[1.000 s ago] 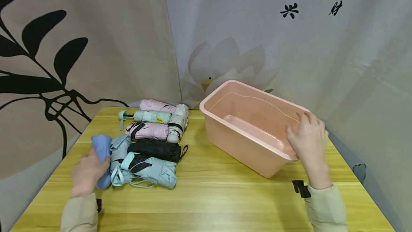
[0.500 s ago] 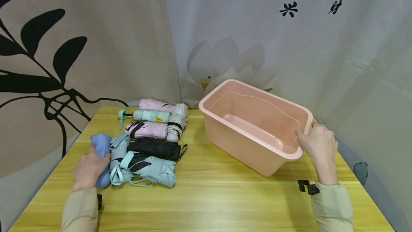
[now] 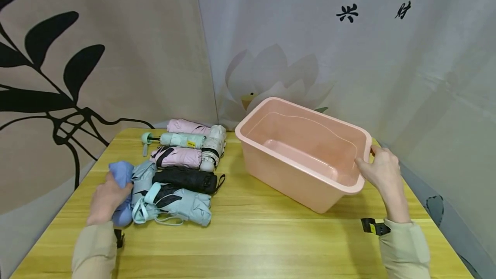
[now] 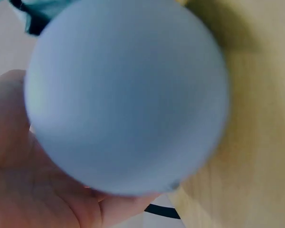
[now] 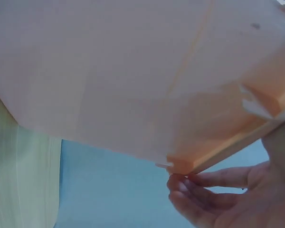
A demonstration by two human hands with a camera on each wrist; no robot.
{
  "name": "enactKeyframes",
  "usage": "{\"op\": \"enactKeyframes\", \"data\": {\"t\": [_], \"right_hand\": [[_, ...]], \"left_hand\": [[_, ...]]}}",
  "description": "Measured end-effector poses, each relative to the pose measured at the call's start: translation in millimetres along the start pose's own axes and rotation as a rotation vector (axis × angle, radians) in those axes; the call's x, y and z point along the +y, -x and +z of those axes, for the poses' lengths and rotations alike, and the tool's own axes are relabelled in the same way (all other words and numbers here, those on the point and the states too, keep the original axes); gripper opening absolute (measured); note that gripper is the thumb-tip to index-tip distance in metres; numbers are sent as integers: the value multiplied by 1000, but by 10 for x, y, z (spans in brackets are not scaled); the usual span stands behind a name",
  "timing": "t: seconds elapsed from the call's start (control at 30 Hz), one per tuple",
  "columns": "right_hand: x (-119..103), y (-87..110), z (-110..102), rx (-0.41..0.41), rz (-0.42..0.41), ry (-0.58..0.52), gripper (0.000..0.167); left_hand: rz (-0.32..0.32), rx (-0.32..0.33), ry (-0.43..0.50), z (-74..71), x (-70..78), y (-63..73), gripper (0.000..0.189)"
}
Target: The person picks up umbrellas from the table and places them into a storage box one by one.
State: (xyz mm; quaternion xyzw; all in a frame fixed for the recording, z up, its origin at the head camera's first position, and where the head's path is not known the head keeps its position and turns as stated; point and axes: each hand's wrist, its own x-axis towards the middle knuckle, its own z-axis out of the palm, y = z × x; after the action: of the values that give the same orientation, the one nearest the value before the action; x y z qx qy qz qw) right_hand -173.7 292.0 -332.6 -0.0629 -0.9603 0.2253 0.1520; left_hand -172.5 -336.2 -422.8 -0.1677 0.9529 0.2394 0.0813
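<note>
My left hand [image 3: 107,199] holds a blue folded umbrella [image 3: 122,175] lying at the left end of a group of folded umbrellas. Seen up close in the left wrist view, its smooth rounded end [image 4: 128,95] fills the picture, with the palm and fingers beside it. At the right, my right hand [image 3: 381,169] grips the short end of a pink plastic tub [image 3: 286,165], thumb over the inner side of the rim and fingers under its outer edge. The right wrist view shows the tub's outer wall [image 5: 109,85] and fingertips beneath its rim. Nothing lies inside the tub.
Beside the left hand are a grey-blue umbrella [image 3: 143,180], a light blue umbrella [image 3: 190,206], and a black one [image 3: 190,179]. Behind them lie pink umbrellas [image 3: 180,157], a mint one [image 3: 182,140] and a white one [image 3: 213,147]. A printed curtain [image 3: 155,55] hangs behind the wooden table [image 3: 248,244].
My right hand has moved from above the tub's right end to gripping its rim. The tub has shifted slightly left. My left hand has stayed nearly in place on the blue umbrella.
</note>
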Motion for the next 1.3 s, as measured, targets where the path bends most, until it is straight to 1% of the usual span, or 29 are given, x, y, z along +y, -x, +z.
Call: {"op": "enactKeyframes", "data": {"t": [0.1, 0.17, 0.27, 0.33, 0.53, 0.6, 0.73, 0.93, 1.07, 1.17, 1.23, 1.3], "right_hand": [[17, -20, 24, 24, -51, -33, 26], [19, -32, 39, 33, -75, -46, 20], [4, -34, 51, 17, -97, -71, 24], [-12, -32, 57, -4, -106, -89, 28], [-46, -35, 76, -103, -133, -148, 47], [-48, -43, 89, -120, -152, -160, 51], [-47, -74, 125, -144, -208, -197, 52], [-45, -138, 174, -209, -275, -272, 54], [-46, -161, 207, -233, -291, -305, 53], [-54, -163, 214, -246, -278, -313, 54], [-64, -163, 212, -254, -266, -316, 54], [-73, -162, 209, -260, -256, -318, 55]], "left_hand": [[2, -48, 6, -23, -15, -15, 90], [14, -83, 10, -39, -34, -25, 93], [35, -114, 9, -58, -47, -37, 96], [51, -115, 7, -61, -54, -44, 97], [41, -90, -2, -46, -45, -53, 99], [35, -82, -6, -44, -31, -50, 97], [38, -78, 0, -36, -36, -58, 97], [45, -73, 17, -52, -52, -77, 94], [71, -63, 22, -65, -77, -71, 93], [88, -38, 32, -84, -86, -55, 90], [101, -8, 45, -97, -93, -44, 88], [126, 38, 43, -101, -103, -37, 87]]}}
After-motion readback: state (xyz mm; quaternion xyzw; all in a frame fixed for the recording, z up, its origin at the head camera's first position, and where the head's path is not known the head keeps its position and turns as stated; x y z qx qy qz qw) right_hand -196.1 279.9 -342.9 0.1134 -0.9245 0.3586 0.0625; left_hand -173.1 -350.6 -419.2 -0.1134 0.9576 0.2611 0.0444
